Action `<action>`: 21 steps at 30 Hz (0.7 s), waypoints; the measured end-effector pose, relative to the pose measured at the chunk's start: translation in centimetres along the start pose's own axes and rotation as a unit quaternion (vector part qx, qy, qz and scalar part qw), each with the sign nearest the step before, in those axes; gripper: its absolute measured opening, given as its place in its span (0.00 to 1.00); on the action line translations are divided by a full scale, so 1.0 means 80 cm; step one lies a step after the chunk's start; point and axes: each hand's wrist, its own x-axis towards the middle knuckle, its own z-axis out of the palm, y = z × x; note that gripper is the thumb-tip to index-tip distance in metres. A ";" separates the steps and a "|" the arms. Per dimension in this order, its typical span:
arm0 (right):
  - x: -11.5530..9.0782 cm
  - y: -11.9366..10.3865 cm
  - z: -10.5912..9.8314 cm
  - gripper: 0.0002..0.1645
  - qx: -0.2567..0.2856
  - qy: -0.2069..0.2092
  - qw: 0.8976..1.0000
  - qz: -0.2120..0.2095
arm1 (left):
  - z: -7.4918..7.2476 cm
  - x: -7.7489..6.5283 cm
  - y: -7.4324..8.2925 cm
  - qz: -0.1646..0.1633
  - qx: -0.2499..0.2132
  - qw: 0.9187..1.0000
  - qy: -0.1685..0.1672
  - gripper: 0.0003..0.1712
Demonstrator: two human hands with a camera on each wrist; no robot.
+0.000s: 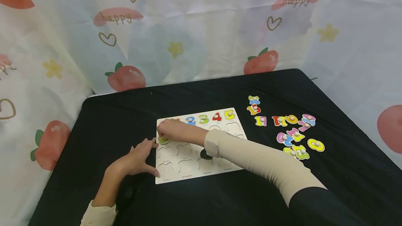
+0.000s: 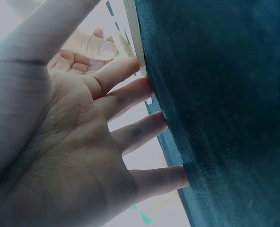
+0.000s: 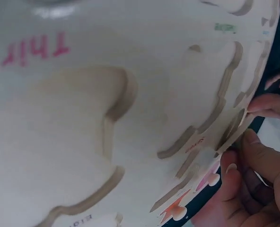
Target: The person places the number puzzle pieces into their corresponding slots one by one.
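A pale wooden number puzzle board (image 1: pixel 174 170) lies on the black cloth. My right hand (image 1: pixel 177 130) reaches over its upper left corner and pinches a green number piece (image 1: pixel 163 140) at the second row. In the right wrist view that piece (image 3: pixel 237 135) shows nearly edge-on between thumb and fingers, tilted over the board; its digit is hidden. A blue 2 (image 1: pixel 190 120), green 3 (image 1: pixel 203 119), red 4 (image 1: pixel 216 117) and yellow 5 (image 1: pixel 229 115) sit in the top row. My left hand (image 1: pixel 136 159) is spread at the board's left edge, fingertips against it.
Several loose knobbed number pieces lie right of the board, among them a yellow 0 (image 1: pixel 315 145), a 17 (image 1: pixel 260 121) and a green 13 (image 1: pixel 300 152). The black table (image 1: pixel 125 100) meets a printed curtain (image 1: pixel 188 58) behind. My right sleeve (image 1: pixel 251 152) crosses the board's lower right.
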 end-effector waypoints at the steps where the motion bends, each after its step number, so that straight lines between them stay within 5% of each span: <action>1: 0.000 0.000 -0.001 0.06 0.003 -0.001 1.000 0.001 | 0.000 0.000 0.000 0.001 0.001 1.000 0.001 0.59; 11: 0.002 0.003 -0.004 0.08 -0.003 -0.016 1.000 -0.018 | -0.001 -0.001 -0.002 0.009 0.005 1.000 0.005 0.59; 21: 0.008 -0.003 -0.006 0.06 -0.072 -0.036 0.996 -0.041 | 0.000 -0.001 -0.002 0.001 0.007 1.000 0.002 0.60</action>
